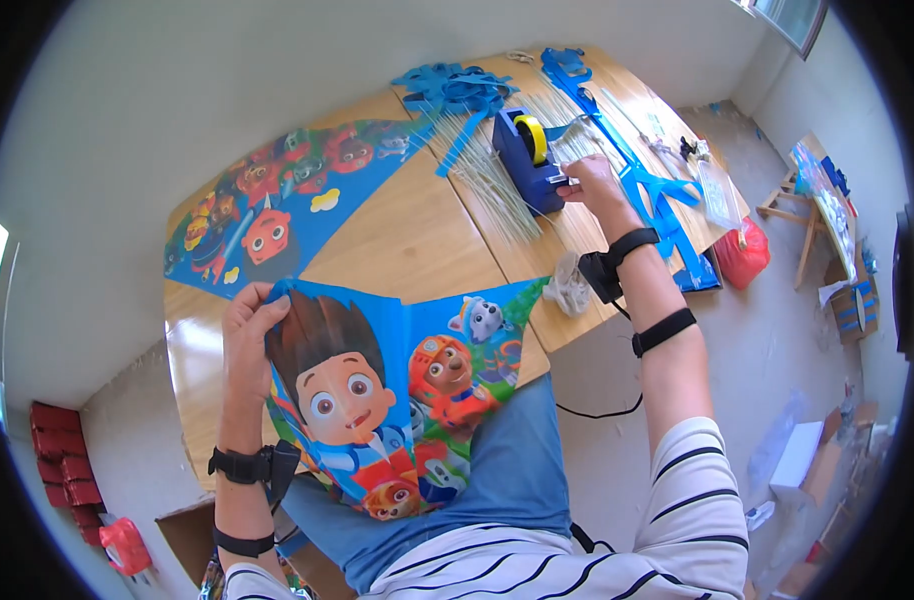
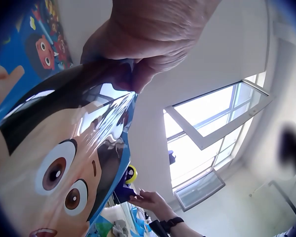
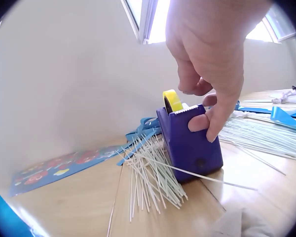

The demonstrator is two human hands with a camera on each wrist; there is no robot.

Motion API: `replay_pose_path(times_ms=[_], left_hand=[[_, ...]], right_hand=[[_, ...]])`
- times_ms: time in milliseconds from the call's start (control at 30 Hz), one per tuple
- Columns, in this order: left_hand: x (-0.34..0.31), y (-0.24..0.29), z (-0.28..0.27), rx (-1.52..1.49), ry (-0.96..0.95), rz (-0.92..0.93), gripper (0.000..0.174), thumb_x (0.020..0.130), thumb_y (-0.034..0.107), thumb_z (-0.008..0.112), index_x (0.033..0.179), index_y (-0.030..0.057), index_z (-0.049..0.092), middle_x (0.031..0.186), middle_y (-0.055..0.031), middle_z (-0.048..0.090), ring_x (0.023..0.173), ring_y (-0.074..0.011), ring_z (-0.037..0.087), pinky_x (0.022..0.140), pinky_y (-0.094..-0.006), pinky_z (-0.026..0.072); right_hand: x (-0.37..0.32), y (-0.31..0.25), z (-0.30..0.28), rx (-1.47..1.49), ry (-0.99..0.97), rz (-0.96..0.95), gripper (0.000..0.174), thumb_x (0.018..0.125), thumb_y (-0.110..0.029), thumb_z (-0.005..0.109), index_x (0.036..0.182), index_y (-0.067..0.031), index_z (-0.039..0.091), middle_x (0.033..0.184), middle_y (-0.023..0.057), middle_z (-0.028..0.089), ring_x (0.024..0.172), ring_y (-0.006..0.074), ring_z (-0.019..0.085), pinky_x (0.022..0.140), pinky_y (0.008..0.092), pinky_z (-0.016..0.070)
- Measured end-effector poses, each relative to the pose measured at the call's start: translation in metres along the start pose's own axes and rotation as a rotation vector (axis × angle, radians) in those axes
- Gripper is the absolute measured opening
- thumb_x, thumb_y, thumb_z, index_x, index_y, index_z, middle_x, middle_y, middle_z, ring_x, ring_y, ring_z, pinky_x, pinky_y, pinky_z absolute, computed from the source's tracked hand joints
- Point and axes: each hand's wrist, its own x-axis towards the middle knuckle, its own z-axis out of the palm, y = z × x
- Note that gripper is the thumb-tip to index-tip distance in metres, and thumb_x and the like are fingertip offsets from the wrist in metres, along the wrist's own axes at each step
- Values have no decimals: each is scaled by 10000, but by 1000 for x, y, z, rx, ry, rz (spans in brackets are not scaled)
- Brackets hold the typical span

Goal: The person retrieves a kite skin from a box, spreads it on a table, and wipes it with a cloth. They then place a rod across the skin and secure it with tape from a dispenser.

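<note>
My left hand [image 1: 252, 315] pinches the top corner of a blue cartoon-printed kite sheet [image 1: 377, 400], which hangs over my lap; close up, the left hand [image 2: 148, 44] pinches the kite sheet [image 2: 54, 163] at its edge. My right hand [image 1: 589, 180] reaches across the table to a dark blue tape dispenser [image 1: 525, 160] with a yellow tape roll [image 1: 532, 135]. The right wrist view shows the right hand [image 3: 207, 64] with curled fingers on the cutter end of the tape dispenser [image 3: 190, 140]. Thumb and forefinger meet at its top edge.
A wooden table [image 1: 417, 240] carries a second printed kite sheet [image 1: 277, 200], a spread of thin white rods [image 1: 492, 185], blue plastic strips [image 1: 452, 90], a long blue strip [image 1: 627, 160] and a white cord bundle [image 1: 569, 285]. A red bag [image 1: 742, 255] sits beyond the right edge.
</note>
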Motion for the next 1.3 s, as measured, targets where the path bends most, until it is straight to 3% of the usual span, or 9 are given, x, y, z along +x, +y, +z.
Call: replay_pose_path(times_ms=[167, 400, 600, 900, 1000, 1067, 1133, 1200, 1300], left_hand=[[0, 0, 2, 26, -8, 20, 80, 885, 94, 642, 943, 38, 643, 853, 13, 651, 791, -59, 575, 763, -213, 439], [-5, 6, 3, 9, -9, 22, 78, 885, 87, 646, 945, 38, 643, 858, 9, 655, 789, -64, 581, 764, -209, 440], [-6, 8, 5, -20, -38, 25, 94, 877, 82, 662, 958, 37, 646, 872, 1, 667, 798, -64, 594, 768, -211, 449], [-12, 17, 12, -112, -41, -1, 126, 878, 92, 677, 990, 38, 653, 894, -5, 675, 813, -70, 612, 767, -211, 466], [-13, 21, 9, -95, -69, 27, 136, 878, 94, 679, 1001, 41, 655, 897, -4, 674, 820, -71, 619, 759, -210, 475], [-19, 25, 10, -126, -97, 30, 134, 873, 104, 689, 989, 42, 661, 889, 9, 667, 817, -62, 614, 742, -206, 476], [-18, 24, 7, -100, -104, 55, 134, 870, 111, 695, 980, 40, 665, 887, 15, 664, 810, -55, 607, 732, -204, 474], [-18, 26, 6, -111, -130, 63, 138, 860, 107, 707, 974, 42, 667, 878, 19, 664, 802, -45, 598, 727, -205, 474], [-20, 23, 8, -120, -171, 67, 148, 847, 82, 707, 986, 50, 666, 881, 23, 662, 803, -50, 598, 743, -210, 475]], right_hand=[[-17, 31, -10, 173, -127, 18, 227, 883, -87, 641, 1062, 35, 572, 962, 146, 621, 846, 323, 705, 825, 576, 565], [-37, 74, -1, 1078, -18, 377, 231, 898, 21, 568, 1111, 67, 492, 1016, 202, 580, 951, 338, 657, 911, 574, 559], [-42, 54, 10, 1017, -19, 345, 203, 881, 50, 588, 1059, 47, 489, 974, 196, 597, 874, 320, 668, 912, 538, 570], [-2, 64, 26, 555, 161, 281, 28, 896, -15, 602, 895, -24, 576, 741, 116, 613, 646, 247, 646, 690, 460, 595], [-6, 62, 30, 462, 226, 173, 57, 868, 11, 594, 848, -36, 569, 700, 111, 599, 554, 224, 610, 541, 429, 561], [2, 64, 30, 566, 478, 340, 95, 857, 15, 570, 782, -39, 555, 655, 92, 578, 509, 201, 577, 446, 391, 502], [3, 76, 30, 148, 473, 239, 83, 841, -10, 591, 763, -35, 577, 630, 79, 572, 503, 177, 564, 403, 337, 442], [-23, 59, 24, -81, -27, -192, 76, 839, -75, 646, 782, -38, 611, 624, 57, 581, 502, 148, 562, 428, 289, 442], [-127, -45, 65, -60, -429, -500, 89, 824, -107, 660, 793, -25, 663, 718, 23, 612, 674, 114, 560, 630, 267, 445]])
